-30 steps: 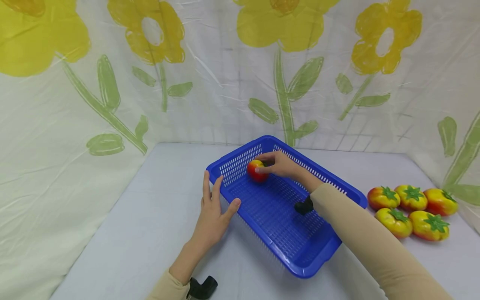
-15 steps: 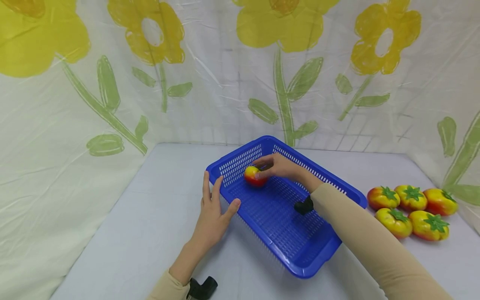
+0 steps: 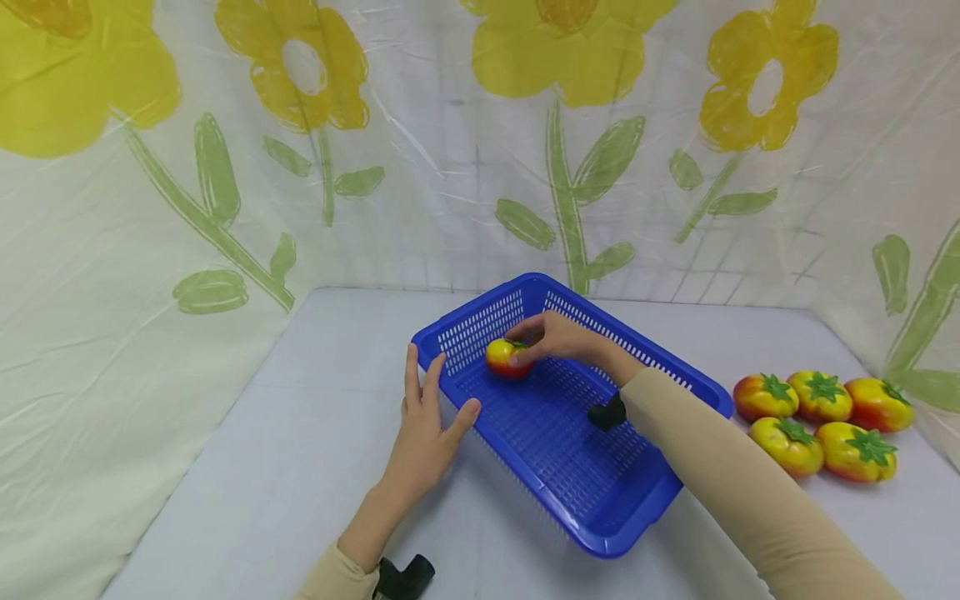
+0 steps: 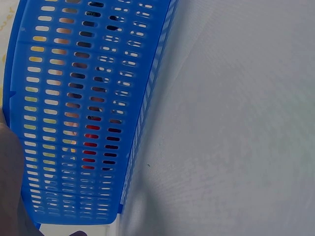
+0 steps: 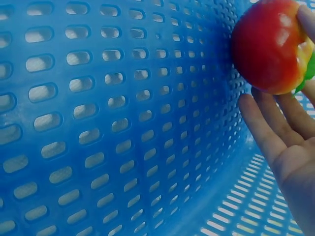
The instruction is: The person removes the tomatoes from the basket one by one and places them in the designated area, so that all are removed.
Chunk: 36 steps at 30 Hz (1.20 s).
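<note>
Inside the blue plastic basket [image 3: 555,417], near its far left end, my right hand [image 3: 558,340] holds a red-and-yellow persimmon [image 3: 504,360] with a green leafy cap. Thumb and fingers lie on either side of the fruit. In the right wrist view, the red side of the persimmon [image 5: 268,46] shows close to the slotted wall. My left hand [image 3: 427,425] has its fingers spread, with fingertips at the basket's left rim. The left wrist view shows the basket's outer wall [image 4: 78,113], with red visible through some slots.
Several more persimmons [image 3: 825,397] sit in two rows on the white table [image 3: 315,400], right of the basket. My right sleeve [image 3: 735,467] crosses the basket's right side. A flower-printed curtain [image 3: 420,200] hangs behind the table.
My right hand has brought the persimmon slightly left and nearer, lower in the basket, and turned it so more of its yellow top and green cap shows. The left hand has stayed put.
</note>
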Each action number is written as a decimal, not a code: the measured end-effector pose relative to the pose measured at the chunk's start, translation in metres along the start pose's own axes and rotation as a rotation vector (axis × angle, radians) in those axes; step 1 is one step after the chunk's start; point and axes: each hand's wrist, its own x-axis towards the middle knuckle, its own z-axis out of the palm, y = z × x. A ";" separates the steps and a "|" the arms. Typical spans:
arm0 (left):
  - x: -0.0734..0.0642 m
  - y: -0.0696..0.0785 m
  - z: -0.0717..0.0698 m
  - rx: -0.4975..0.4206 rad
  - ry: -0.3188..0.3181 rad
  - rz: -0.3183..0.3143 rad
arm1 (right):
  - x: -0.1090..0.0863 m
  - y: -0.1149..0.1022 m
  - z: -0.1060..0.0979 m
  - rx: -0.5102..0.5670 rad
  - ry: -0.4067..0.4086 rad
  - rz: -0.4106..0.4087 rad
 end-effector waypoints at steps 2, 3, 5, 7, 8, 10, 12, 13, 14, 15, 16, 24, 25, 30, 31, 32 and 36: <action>0.000 0.000 0.000 -0.001 -0.001 -0.001 | 0.000 0.000 0.001 -0.002 -0.010 -0.001; 0.000 -0.001 0.000 -0.002 -0.001 -0.001 | 0.001 0.001 0.001 -0.006 -0.014 -0.004; 0.000 -0.001 0.000 -0.002 -0.001 -0.001 | 0.001 0.002 0.002 -0.013 -0.020 -0.009; -0.001 -0.001 0.000 -0.005 -0.002 -0.001 | 0.001 0.002 0.002 -0.022 -0.023 -0.011; -0.001 -0.001 0.001 -0.005 -0.001 -0.001 | 0.001 0.002 0.002 -0.028 -0.023 -0.011; -0.001 -0.001 0.001 -0.005 -0.001 -0.001 | 0.000 0.001 0.002 -0.036 -0.023 -0.009; -0.001 -0.001 0.001 -0.005 -0.001 -0.002 | 0.000 0.001 0.003 -0.039 -0.022 -0.006; -0.001 -0.001 0.001 -0.004 -0.002 -0.003 | -0.001 0.000 0.003 -0.041 -0.021 -0.006; -0.001 -0.001 0.001 -0.003 -0.002 -0.004 | -0.001 0.000 0.003 -0.041 -0.022 -0.005; -0.001 -0.001 0.001 -0.002 -0.003 -0.005 | 0.000 0.000 0.003 -0.041 -0.023 -0.003; -0.001 -0.001 0.001 0.000 -0.003 -0.007 | 0.000 0.000 0.003 -0.040 -0.024 -0.002; -0.001 -0.001 0.001 0.003 -0.005 -0.009 | -0.001 0.000 0.004 -0.028 -0.046 -0.012; -0.001 -0.001 0.001 0.003 -0.004 -0.008 | -0.001 -0.001 0.004 -0.026 -0.050 -0.015; -0.001 -0.001 0.001 0.004 -0.001 -0.002 | -0.002 -0.002 0.005 -0.017 -0.060 -0.027; -0.001 -0.001 0.001 0.004 0.000 -0.001 | -0.002 -0.003 0.005 -0.016 -0.060 -0.026; -0.001 -0.001 0.001 0.005 0.002 0.000 | -0.002 -0.003 0.004 -0.014 -0.060 -0.025; 0.000 -0.001 0.001 0.007 0.009 0.005 | -0.001 -0.005 0.002 -0.021 -0.050 -0.025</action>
